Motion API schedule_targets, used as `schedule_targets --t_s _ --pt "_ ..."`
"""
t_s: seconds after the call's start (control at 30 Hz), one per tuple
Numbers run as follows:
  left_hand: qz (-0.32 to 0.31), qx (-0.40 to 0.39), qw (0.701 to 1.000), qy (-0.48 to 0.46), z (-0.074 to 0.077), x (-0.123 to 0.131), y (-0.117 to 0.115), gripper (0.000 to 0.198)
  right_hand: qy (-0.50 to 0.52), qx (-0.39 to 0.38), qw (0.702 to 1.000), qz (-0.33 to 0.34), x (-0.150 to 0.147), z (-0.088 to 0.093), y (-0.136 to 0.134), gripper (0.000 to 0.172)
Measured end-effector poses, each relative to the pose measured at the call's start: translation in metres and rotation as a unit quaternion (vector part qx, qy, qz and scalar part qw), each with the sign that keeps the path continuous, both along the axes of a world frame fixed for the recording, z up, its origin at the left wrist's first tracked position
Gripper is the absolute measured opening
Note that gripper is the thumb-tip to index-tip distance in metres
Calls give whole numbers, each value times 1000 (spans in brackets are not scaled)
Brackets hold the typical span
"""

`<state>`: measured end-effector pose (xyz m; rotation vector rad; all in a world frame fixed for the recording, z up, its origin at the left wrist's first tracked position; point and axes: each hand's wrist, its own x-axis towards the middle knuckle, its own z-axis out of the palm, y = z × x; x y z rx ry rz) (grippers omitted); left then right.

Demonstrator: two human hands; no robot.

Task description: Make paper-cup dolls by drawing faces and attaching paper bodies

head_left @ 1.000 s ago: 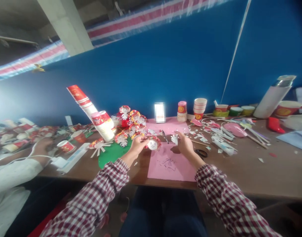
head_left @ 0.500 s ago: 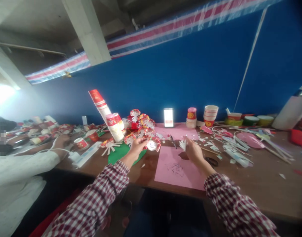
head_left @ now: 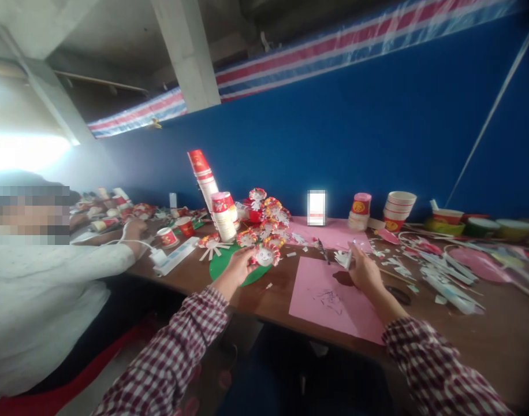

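Observation:
Pinched in my left hand (head_left: 239, 267) is a paper-cup flower (head_left: 265, 256), a white disc with a drawn smiling face and a curled red-and-yellow rim. It hovers over the edge of a green paper piece (head_left: 221, 268). My right hand (head_left: 365, 268) has its fingers closed on a white paper cutout with fringed strips (head_left: 342, 258), above a pink sheet (head_left: 310, 283) with dark scribbles. A pair of scissors (head_left: 323, 252), partly unclear, lies just beyond that sheet. More cup flowers (head_left: 275, 212) are heaped behind my left hand.
A leaning tower of cups (head_left: 204, 176) rises at the left, near a white power strip (head_left: 177, 256). Shorter cup stacks (head_left: 398, 211) stand at the back right. Paper scraps (head_left: 438, 271) and a black tape ring (head_left: 398, 295) lie at the right. Another person (head_left: 52, 277) sits at my left.
My view has turned left, so everything sits further right in the picture. Both hands keep hold of their pieces; the right hand's cutout has tilted and shows more of its strips.

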<state>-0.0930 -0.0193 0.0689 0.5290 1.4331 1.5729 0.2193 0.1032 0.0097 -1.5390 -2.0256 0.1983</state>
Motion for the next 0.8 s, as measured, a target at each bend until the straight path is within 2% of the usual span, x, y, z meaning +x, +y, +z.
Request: schedule_targets --t_s 0.07,0.2,0.27,0.33,0.43,0.63,0.8 --pt "24 4 999 -43 -3 -7 -4 26 1 -4 1000 0 1 -1 2 64" --pt "53 12 991 -126 -8 -17 -8 19 -24 -2 1000 -14 4 1 1 57" --pt "54 16 985 -160 -9 -19 -8 13 -41 -1 999 -24 6 3 0 57" --pt "48 17 980 -190 -7 -19 -7 22 -48 5 998 -34 7 5 0 55" --pt "27 16 974 -225 -3 -18 -3 23 -26 0 998 -61 8 7 1 56" --pt "-6 30 966 -257 3 -14 7 16 -4 -17 996 -86 8 7 3 58" --pt "-8 46 971 -234 1 -7 14 11 87 43 990 -103 10 2 8 63"
